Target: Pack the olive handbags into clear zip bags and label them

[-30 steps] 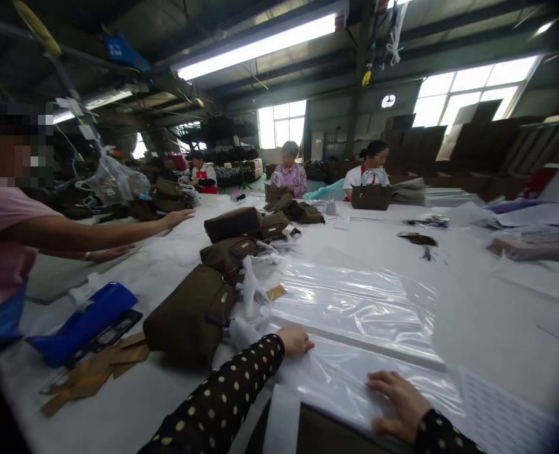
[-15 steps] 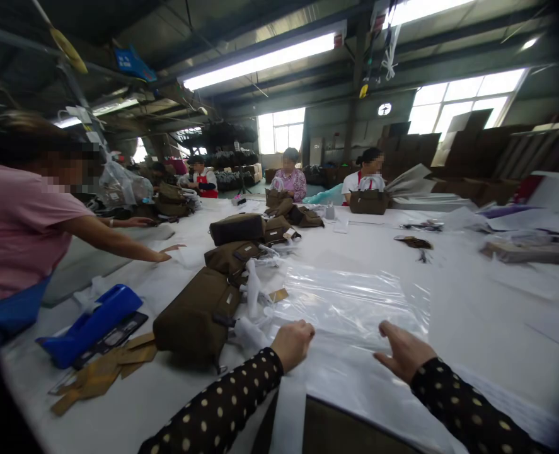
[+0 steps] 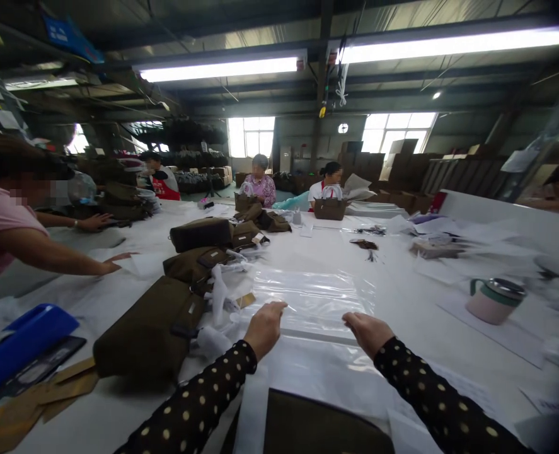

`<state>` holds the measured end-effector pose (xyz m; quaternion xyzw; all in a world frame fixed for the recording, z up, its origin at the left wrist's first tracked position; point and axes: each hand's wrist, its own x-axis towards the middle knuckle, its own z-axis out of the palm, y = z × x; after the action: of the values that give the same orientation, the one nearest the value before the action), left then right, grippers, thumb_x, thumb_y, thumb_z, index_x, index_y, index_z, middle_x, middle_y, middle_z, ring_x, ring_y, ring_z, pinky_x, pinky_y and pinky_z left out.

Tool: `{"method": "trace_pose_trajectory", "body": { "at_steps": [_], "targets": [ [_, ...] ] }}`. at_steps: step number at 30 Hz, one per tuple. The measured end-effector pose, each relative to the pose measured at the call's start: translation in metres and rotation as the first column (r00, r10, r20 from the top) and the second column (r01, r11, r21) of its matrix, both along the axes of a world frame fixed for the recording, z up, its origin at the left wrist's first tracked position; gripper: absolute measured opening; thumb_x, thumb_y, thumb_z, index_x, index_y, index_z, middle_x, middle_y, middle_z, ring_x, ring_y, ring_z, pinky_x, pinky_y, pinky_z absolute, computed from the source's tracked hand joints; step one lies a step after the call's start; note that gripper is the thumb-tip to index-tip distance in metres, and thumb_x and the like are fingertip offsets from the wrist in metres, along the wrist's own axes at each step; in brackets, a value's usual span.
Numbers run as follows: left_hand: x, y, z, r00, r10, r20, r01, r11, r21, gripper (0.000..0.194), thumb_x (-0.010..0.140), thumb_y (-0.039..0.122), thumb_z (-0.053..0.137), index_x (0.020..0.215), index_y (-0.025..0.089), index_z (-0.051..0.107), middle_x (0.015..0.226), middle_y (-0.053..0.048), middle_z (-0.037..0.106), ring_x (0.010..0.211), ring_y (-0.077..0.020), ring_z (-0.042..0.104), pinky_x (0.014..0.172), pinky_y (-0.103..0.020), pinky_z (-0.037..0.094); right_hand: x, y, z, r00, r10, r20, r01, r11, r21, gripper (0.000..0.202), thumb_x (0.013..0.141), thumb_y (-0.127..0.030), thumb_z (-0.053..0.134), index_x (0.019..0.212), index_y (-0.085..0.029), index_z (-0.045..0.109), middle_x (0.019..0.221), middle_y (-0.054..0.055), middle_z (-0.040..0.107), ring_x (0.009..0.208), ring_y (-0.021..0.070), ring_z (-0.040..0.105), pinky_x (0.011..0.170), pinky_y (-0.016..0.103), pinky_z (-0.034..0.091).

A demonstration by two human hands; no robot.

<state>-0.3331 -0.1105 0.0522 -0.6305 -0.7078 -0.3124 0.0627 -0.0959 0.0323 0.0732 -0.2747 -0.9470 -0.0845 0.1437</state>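
Clear plastic bags [image 3: 307,293] lie flat on the white table in front of me. My left hand [image 3: 266,325] is at their left edge, its fingers closed; whatever they pinch is too small to make out. At the right side of the plastic is my right hand [image 3: 367,329], thumb and fingertips together, and what lies between them cannot be made out. Below both hands, a dark olive bag [image 3: 321,425] with a pale strip along its left side shows at the bottom edge. More olive bags [image 3: 142,331] with white-wrapped handles stand to the left.
Brown card pieces [image 3: 66,391] and a blue tape dispenser [image 3: 33,340] are at the lower left. A lidded cup [image 3: 495,299] stands on the right, near papers. A co-worker's arm [image 3: 66,252] reaches over the table's left side; other people sit across it.
The view has turned right, bringing the cup into sight. My right hand's fingers, apart before, have come together at the plastic. My left hand remains closed by it.
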Motion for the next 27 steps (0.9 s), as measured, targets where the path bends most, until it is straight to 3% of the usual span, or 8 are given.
{"method": "trace_pose_trajectory", "body": {
  "at_steps": [5, 8, 11, 14, 17, 20, 23, 27],
  "targets": [
    [0.004, -0.008, 0.02, 0.985, -0.073, -0.159, 0.075, 0.997, 0.008, 0.054, 0.08, 0.039, 0.054, 0.126, 0.016, 0.036, 0.102, -0.011, 0.055, 0.092, -0.025, 0.053, 0.082, -0.042, 0.044, 0.004, 0.003, 0.008, 0.985, -0.143, -0.095, 0.135, 0.987, -0.085, 0.023, 0.089, -0.024, 0.036, 0.088, -0.021, 0.058, 0.082, 0.002, 0.066, 0.069, 0.0164, 0.061, 0.056, 0.025, 0.042],
    [0.003, -0.021, 0.023, 0.927, -0.179, -0.331, 0.153, 0.983, -0.102, 0.036, 0.082, 0.025, 0.051, 0.117, 0.019, 0.047, 0.094, -0.009, 0.057, 0.086, -0.0241, 0.054, 0.078, -0.04, 0.044, 0.01, -0.001, 0.013, 0.987, -0.136, -0.089, 0.13, 0.989, -0.064, 0.024, 0.089, -0.024, 0.036, 0.088, -0.021, 0.059, 0.083, 0.003, 0.067, 0.072, 0.018, 0.062, 0.059, 0.027, 0.045],
    [-0.008, -0.043, 0.027, 0.916, -0.178, -0.359, 0.134, 0.981, -0.143, 0.028, 0.084, 0.009, 0.038, 0.104, 0.018, 0.055, 0.079, -0.006, 0.059, 0.078, -0.0206, 0.055, 0.072, -0.035, 0.045, 0.028, -0.006, 0.009, 0.999, -0.023, -0.027, 0.024, 0.999, 0.042, 0.027, 0.087, -0.013, 0.036, 0.093, -0.019, 0.061, 0.084, 0.005, 0.068, 0.074, 0.0188, 0.062, 0.065, 0.029, 0.047],
    [-0.018, -0.068, 0.034, 0.905, -0.2, -0.376, 0.141, 0.974, -0.179, 0.029, 0.085, 0.008, 0.037, 0.109, 0.016, 0.053, 0.086, -0.007, 0.061, 0.083, -0.0202, 0.055, 0.074, -0.033, 0.045, 0.049, -0.014, -0.006, 0.996, 0.085, 0.037, -0.088, 0.991, 0.099, 0.036, 0.077, 0.001, 0.036, 0.095, -0.018, 0.062, 0.084, 0.006, 0.068, 0.074, 0.0185, 0.063, 0.069, 0.029, 0.047],
    [-0.021, -0.085, 0.04, 0.932, -0.189, -0.308, 0.111, 0.961, -0.254, 0.02, 0.086, 0.009, 0.041, 0.096, 0.017, 0.057, 0.088, -0.006, 0.061, 0.086, -0.0198, 0.054, 0.076, -0.032, 0.043, 0.057, -0.03, -0.022, 0.995, 0.057, 0.076, -0.061, 0.997, 0.045, 0.028, 0.078, -0.002, 0.04, 0.079, -0.019, 0.062, 0.073, 0.005, 0.066, 0.067, 0.0182, 0.062, 0.062, 0.028, 0.045],
    [-0.024, -0.086, 0.035, 0.966, -0.147, -0.211, 0.07, 0.94, -0.333, 0.011, 0.083, 0.02, 0.052, 0.074, 0.017, 0.056, 0.075, -0.003, 0.06, 0.075, -0.0174, 0.054, 0.068, -0.027, 0.041, 0.05, -0.05, -0.032, 0.993, -0.029, 0.119, 0.031, 0.999, -0.012, 0.018, 0.082, -0.011, 0.047, 0.072, -0.018, 0.059, 0.068, 0.004, 0.064, 0.065, 0.017, 0.061, 0.059, 0.026, 0.043],
    [-0.03, -0.079, 0.024, 0.975, -0.148, -0.166, 0.074, 0.92, -0.385, 0.029, 0.071, 0.04, 0.066, 0.061, 0.017, 0.05, 0.063, 0.001, 0.055, 0.061, -0.0145, 0.051, 0.056, -0.023, 0.036, 0.039, -0.064, -0.035, 0.985, -0.045, 0.168, 0.053, 0.998, -0.039, 0.005, 0.076, -0.021, 0.062, 0.073, -0.018, 0.058, 0.069, 0.002, 0.065, 0.067, 0.0171, 0.062, 0.058, 0.025, 0.042],
    [-0.036, -0.07, 0.013, 0.987, -0.118, -0.11, 0.063, 0.911, -0.406, 0.04, 0.073, 0.05, 0.059, 0.055, 0.018, 0.045, 0.051, 0.003, 0.046, 0.052, -0.0122, 0.045, 0.049, -0.022, 0.028, 0.032, -0.064, -0.035, 0.974, -0.08, 0.21, 0.085, 0.996, -0.015, 0.019, 0.064, -0.021, 0.075, 0.072, -0.018, 0.058, 0.072, 0.004, 0.066, 0.07, 0.02, 0.062, 0.057, 0.026, 0.04]
  ]
}}
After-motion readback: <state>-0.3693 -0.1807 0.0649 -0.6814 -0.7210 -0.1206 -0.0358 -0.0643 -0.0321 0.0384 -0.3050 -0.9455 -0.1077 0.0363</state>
